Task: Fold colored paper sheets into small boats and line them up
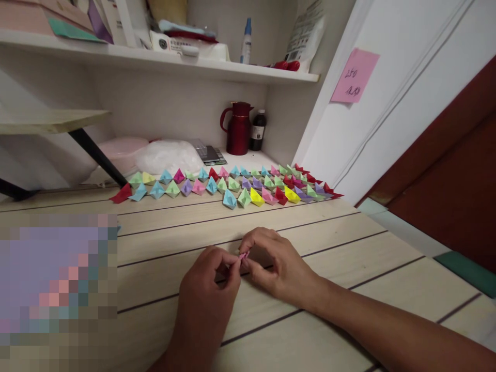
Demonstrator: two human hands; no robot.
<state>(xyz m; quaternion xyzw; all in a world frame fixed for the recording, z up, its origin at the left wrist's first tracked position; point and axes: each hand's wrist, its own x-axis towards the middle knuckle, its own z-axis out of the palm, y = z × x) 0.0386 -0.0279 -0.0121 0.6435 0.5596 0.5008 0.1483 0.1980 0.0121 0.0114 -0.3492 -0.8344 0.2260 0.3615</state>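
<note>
My left hand (211, 281) and my right hand (273, 263) meet low over the pale wooden surface (329, 243). Both pinch a small folded piece of pink paper (243, 255) between their fingertips, and most of it is hidden by the fingers. Beyond my hands, rows of several small folded paper boats (232, 186) in red, blue, green, pink, purple and yellow lie side by side.
A dark red jug (238, 128) and a dark bottle (258, 130) stand at the back by the wall. A white plastic bag (168, 156) lies behind the boats. A shelf (155, 57) above holds boxes and a spray bottle. A pink note (354, 76) sticks on the right panel.
</note>
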